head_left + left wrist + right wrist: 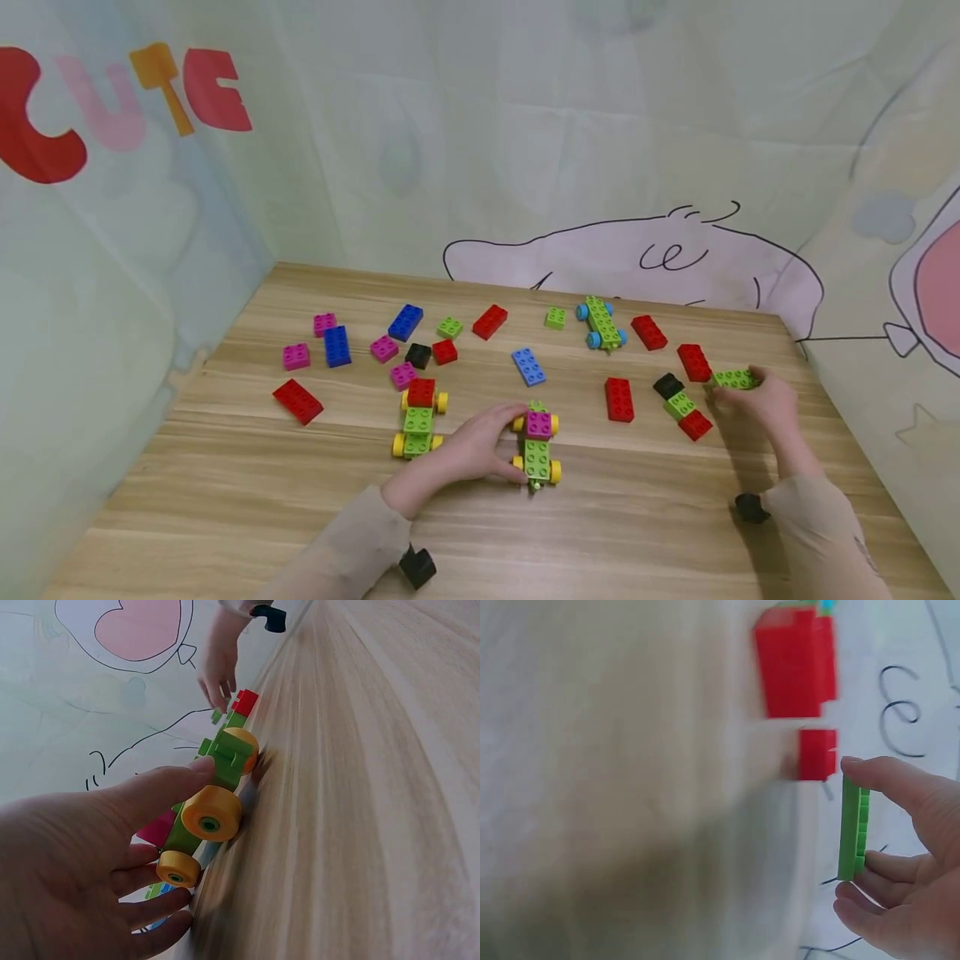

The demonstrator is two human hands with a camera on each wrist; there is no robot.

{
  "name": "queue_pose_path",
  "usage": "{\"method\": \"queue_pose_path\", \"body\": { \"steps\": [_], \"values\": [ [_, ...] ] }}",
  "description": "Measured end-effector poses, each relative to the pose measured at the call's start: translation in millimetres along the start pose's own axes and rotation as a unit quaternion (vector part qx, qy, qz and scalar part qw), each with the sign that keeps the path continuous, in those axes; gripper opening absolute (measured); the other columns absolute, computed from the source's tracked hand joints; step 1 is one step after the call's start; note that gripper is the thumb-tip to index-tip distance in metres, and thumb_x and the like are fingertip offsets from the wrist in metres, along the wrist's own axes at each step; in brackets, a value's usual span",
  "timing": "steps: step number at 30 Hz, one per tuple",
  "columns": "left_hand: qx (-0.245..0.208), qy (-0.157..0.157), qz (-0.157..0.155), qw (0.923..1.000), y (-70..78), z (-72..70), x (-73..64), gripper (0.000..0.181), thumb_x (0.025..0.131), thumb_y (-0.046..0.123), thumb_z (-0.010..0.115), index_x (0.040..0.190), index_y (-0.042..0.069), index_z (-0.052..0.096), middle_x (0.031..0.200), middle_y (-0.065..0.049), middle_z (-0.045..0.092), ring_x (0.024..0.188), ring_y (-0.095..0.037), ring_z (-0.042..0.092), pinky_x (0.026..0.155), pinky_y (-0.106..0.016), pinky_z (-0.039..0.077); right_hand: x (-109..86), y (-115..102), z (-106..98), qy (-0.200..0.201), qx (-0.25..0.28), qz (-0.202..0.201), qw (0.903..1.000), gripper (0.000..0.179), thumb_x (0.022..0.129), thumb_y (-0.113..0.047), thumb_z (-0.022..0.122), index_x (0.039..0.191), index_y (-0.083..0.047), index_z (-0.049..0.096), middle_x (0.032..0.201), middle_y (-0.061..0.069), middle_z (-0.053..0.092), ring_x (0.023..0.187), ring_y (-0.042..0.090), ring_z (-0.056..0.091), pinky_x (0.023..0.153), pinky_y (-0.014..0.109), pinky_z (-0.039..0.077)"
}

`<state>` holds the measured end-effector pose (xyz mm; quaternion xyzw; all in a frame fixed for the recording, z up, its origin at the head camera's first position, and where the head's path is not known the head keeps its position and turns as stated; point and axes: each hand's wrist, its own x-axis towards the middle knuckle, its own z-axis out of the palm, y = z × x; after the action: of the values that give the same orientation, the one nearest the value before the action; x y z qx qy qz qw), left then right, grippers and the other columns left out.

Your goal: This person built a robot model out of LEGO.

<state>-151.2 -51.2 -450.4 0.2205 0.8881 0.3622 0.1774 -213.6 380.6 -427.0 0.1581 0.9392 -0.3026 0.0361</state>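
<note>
My left hand holds a toy car with a green base, yellow wheels and a magenta brick on top. In the left wrist view the thumb lies on the green end of the car, and the other fingers reach along its far side by the wheels. At the right, my right hand pinches a long green brick by its ends. The right wrist view shows this green brick on edge between thumb and fingers, raised off the table.
Left of the held car stands another yellow-wheeled car with a red brick. A blue-wheeled green base is at the back. Near the right hand lies a black, green and red row beside a red brick. Several loose bricks lie back left.
</note>
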Motion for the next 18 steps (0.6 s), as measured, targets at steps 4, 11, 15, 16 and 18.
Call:
{"method": "queue_pose_path", "body": {
  "steps": [4,11,15,16,18],
  "values": [
    [-0.001,0.002,0.0,1.0,-0.9,0.4,0.2,0.096,0.071,0.032,0.088,0.15,0.01,0.037,0.155,-0.009,0.038,0.143,-0.03,0.036,0.116,-0.048,0.031,-4.5,-13,-4,0.035,0.017,-0.04,0.9985,0.084,0.088,-0.028,0.07,0.146,0.015,0.027,0.143,0.04,0.034,0.122,0.05,0.039,0.1,0.06,0.038],
    [-0.002,0.001,0.001,1.0,-0.7,0.2,0.2,0.097,0.071,0.032,0.088,0.15,0.009,0.037,0.155,-0.01,0.038,0.143,-0.031,0.036,0.116,-0.048,0.031,-19.1,-46,-3,0.053,0.061,-0.118,0.9897,0.079,0.088,-0.025,0.07,0.147,0.011,0.03,0.143,0.036,0.039,0.126,0.052,0.04,0.1,0.06,0.04],
    [-0.005,0.001,0.001,1.0,-0.2,-0.3,0.0,0.096,0.071,0.031,0.088,0.15,0.009,0.037,0.155,-0.01,0.038,0.143,-0.031,0.036,0.116,-0.049,0.031,-31.4,-73,2,0.046,0.073,-0.162,0.9831,0.077,0.087,-0.019,0.073,0.145,0.011,0.033,0.14,0.035,0.043,0.127,0.053,0.041,0.106,0.061,0.036],
    [-0.004,0.002,0.001,1.0,-0.2,-0.3,-0.1,0.096,0.071,0.032,0.088,0.15,0.009,0.037,0.155,-0.01,0.038,0.143,-0.031,0.036,0.116,-0.049,0.031,-34.6,-80,4,0.043,0.071,-0.174,0.9813,0.076,0.086,-0.018,0.073,0.145,0.01,0.034,0.139,0.035,0.044,0.127,0.052,0.042,0.105,0.062,0.037],
    [-0.002,0.002,0.002,1.0,-0.1,-0.3,-0.1,0.096,0.071,0.032,0.088,0.15,0.01,0.038,0.155,-0.01,0.038,0.143,-0.031,0.036,0.116,-0.049,0.031,-41.0,-92,8,0.039,0.065,-0.198,0.9773,0.074,0.086,-0.016,0.074,0.144,0.01,0.036,0.139,0.034,0.045,0.126,0.05,0.043,0.104,0.061,0.038]
  ]
}}
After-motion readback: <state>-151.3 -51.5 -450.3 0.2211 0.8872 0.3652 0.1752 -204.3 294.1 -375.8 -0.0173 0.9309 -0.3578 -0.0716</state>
